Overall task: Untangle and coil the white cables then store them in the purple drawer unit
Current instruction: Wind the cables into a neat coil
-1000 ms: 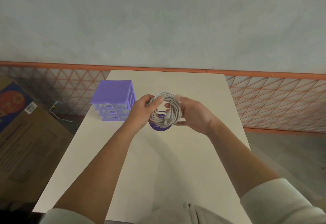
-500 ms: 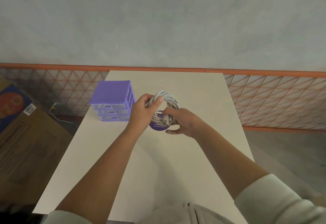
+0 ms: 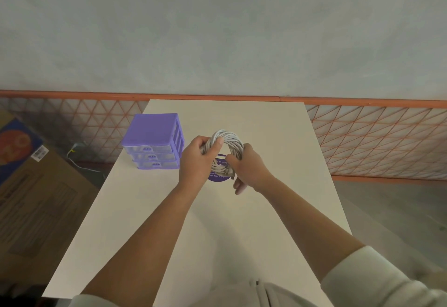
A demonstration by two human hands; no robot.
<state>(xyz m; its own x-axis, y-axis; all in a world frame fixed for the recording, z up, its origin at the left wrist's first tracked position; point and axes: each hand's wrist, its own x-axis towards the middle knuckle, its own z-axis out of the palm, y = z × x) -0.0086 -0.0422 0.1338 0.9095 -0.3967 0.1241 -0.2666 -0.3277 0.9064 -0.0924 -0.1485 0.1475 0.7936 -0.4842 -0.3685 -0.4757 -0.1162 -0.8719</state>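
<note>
A coil of white cable (image 3: 229, 138) is held upright above the middle of the table. My left hand (image 3: 197, 161) grips its left side with the thumb over the strands. My right hand (image 3: 249, 169) grips the right and lower side, fingers curled round the loops near the cable's end. The purple drawer unit (image 3: 153, 140) stands to the left, with three translucent drawers, all closed.
A round purple sticker (image 3: 219, 177) lies on the white table (image 3: 278, 186) under the coil. Cardboard boxes (image 3: 36, 198) lie on the floor at the left. An orange lattice fence (image 3: 377, 140) runs behind the table.
My right hand has shifted from the coil's right side to its lower right, turning over the strands. The coil stays about where it was, held by my left hand.
</note>
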